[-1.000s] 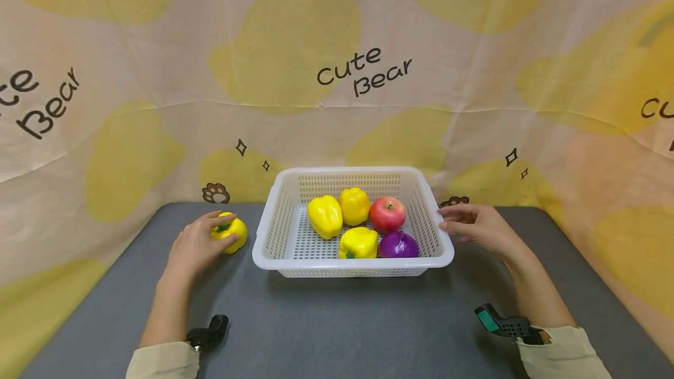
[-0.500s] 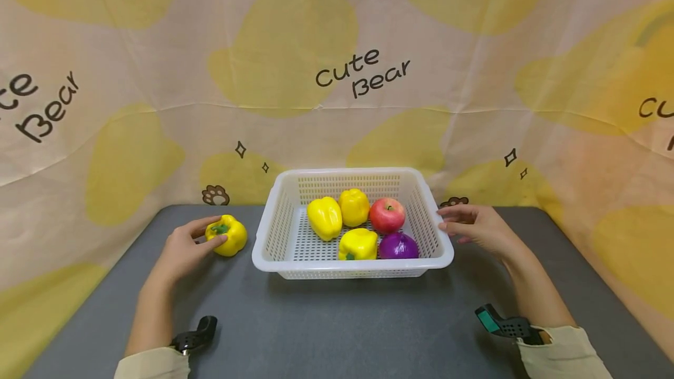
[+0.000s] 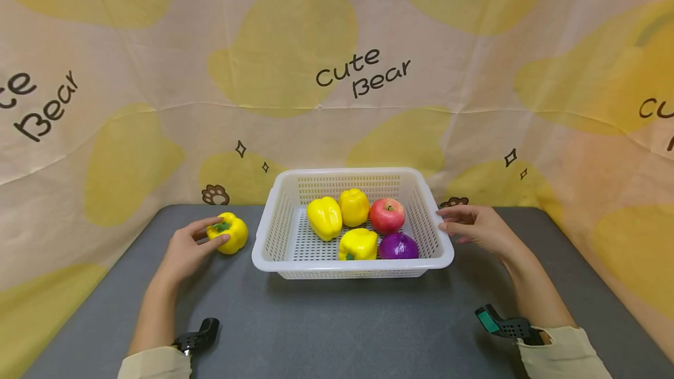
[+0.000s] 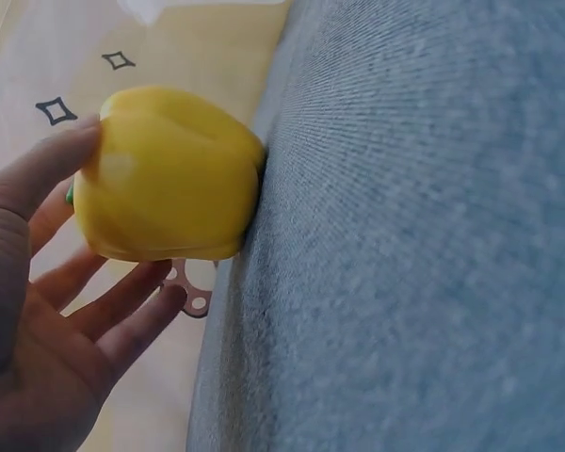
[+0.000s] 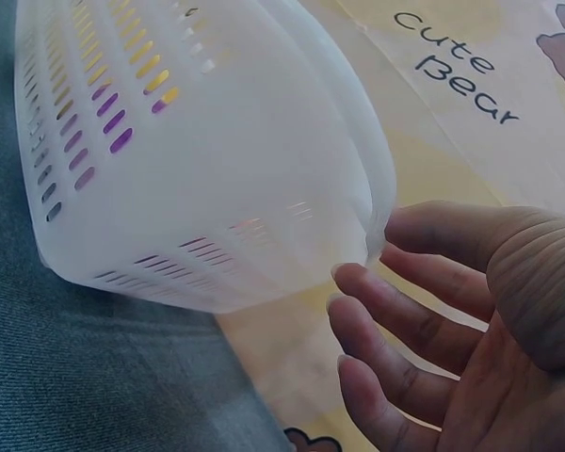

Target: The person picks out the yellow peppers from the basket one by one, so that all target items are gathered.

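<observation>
In the head view, a yellow bell pepper (image 3: 229,233) with a green stem stands at the left of the grey table. My left hand (image 3: 184,250) holds it from the left, thumb and fingers about its sides. The left wrist view shows the thumb against the pepper (image 4: 169,174), with some fingers partly hidden behind it. A white plastic basket (image 3: 353,266) stands in the middle. At its right rim, my right hand (image 3: 476,230) touches with loosely bent, spread fingers. Inside the basket are several yellow bell peppers (image 3: 324,218), a red apple (image 3: 387,215) and a purple onion (image 3: 398,246).
The grey table (image 3: 337,320) stretches in front of the basket and to both sides. Behind it hangs a patterned cloth (image 3: 295,51) with bear lettering. Each wrist wears a black strap-on mount (image 3: 197,337).
My left hand has drawn back to the left, uncovering more of the pepper. The pepper has shifted only slightly. My right hand and the basket have stayed in place.
</observation>
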`<state>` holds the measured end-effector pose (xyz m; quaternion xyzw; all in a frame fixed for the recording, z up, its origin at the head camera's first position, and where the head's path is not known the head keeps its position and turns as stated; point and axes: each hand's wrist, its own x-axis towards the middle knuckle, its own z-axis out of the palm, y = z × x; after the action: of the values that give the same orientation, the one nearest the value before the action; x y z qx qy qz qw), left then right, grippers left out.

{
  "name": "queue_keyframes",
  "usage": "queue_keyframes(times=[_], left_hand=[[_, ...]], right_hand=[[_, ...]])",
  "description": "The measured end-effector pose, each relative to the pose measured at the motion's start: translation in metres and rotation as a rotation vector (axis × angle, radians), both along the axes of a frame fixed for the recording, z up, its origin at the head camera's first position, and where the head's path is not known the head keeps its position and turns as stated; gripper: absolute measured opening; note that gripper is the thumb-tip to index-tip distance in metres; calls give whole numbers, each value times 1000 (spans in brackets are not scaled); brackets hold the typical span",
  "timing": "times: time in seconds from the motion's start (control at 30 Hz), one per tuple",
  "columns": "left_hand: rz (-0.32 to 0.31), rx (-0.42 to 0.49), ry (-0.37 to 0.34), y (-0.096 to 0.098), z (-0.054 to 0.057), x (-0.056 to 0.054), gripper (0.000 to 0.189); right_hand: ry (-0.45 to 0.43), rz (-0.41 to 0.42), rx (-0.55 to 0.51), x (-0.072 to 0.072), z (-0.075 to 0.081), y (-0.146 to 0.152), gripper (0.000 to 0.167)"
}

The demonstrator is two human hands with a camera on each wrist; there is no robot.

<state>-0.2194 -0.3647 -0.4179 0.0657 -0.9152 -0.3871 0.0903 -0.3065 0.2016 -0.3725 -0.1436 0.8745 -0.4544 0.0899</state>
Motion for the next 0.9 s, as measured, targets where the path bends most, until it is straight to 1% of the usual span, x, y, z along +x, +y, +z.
queue_keyframes(times=[0.13, 0.3, 0.4, 0.5, 0.6, 0.7, 0.8, 0.9], left_hand=[[11, -13, 27, 4, -2, -4, 63], [66, -17, 30, 14, -4, -10, 63], [110, 14, 37, 21, -5, -13, 63], [162, 51, 73, 27, -7, -17, 62], [198, 80, 105, 32, -9, -21, 60], [202, 110, 101, 33, -10, -22, 61], [174, 143, 67, 28, -10, -20, 63], [133, 169, 35, 21, -10, -15, 64]], right_hand=[[5, -2, -9, 0, 0, 0, 53], [9, 0, -7, 0, -1, 0, 52], [11, 1, -5, 0, -1, 0, 53], [11, 6, -3, 0, 0, 0, 53], [11, 9, -7, 0, 0, 1, 53], [14, 9, -13, -1, -1, 2, 52], [17, 10, -17, -1, -1, 2, 52], [22, 12, -15, -1, -2, 2, 51]])
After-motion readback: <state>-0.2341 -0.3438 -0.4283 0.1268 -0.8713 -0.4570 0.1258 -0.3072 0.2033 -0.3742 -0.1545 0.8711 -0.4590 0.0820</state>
